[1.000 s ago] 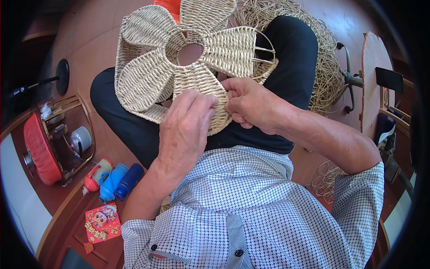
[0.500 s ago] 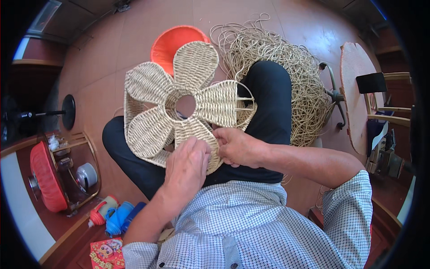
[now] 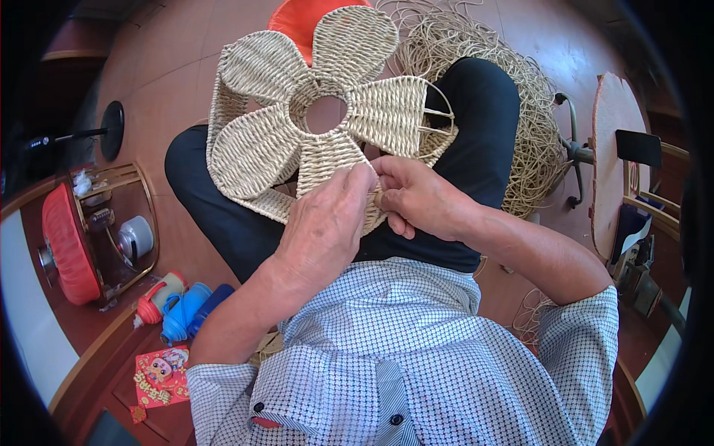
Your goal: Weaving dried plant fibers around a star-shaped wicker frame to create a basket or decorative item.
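Note:
A woven straw piece shaped as a five-petalled flower, with a round hole in its middle, rests on my lap. Its right petal ends in a bare hoop with crossbars. My left hand lies over the lower petal, fingers bent and closed on its right-hand edge. Beside it, my right hand grips that same edge with thumb and curled fingers. The fingertips of both hands nearly meet; whether a strand is between them cannot be made out.
A tangled heap of cord lies beyond my right knee, with a red round cushion behind the flower. Right: a board and a chair base. Left: a red cushioned stool, several bottles and a red paper decoration.
The view tilted up and back down. My left hand has edged rightward along the petal's edge, closer to my right fingertips. Both hands stay on the woven piece.

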`<state>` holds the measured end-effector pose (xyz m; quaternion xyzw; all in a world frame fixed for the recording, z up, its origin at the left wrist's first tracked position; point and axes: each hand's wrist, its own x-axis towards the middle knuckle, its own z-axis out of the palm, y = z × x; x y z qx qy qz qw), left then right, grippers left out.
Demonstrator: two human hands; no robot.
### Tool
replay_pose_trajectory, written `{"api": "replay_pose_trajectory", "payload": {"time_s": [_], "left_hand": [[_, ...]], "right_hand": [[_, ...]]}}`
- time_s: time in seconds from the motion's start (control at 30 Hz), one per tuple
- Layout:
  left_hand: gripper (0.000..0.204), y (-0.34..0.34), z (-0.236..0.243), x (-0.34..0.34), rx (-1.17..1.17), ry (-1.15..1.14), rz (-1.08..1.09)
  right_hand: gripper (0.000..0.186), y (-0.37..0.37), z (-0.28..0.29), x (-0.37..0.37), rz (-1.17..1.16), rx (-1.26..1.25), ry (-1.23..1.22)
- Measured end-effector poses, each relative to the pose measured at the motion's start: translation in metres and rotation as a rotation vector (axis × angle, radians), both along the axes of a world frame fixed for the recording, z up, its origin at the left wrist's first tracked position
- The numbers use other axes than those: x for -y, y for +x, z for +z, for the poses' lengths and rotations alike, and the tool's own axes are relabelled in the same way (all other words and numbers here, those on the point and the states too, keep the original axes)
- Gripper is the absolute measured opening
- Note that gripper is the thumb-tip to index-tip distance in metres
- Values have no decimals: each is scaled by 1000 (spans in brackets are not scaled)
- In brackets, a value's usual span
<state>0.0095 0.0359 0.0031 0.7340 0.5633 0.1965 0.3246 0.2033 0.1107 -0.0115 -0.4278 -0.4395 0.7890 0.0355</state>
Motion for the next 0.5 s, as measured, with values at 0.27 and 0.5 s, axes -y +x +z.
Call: {"api": "replay_pose_trajectory", "payload": {"time_s": [0.27, 0.5], "left_hand": [[20, -34, 26, 4, -43, -146, 224], [15, -22, 14, 32, -28, -10, 277]], "right_hand": [[27, -1, -6, 3, 51, 47, -16], [22, -4, 0, 0, -14, 3, -99]]}}
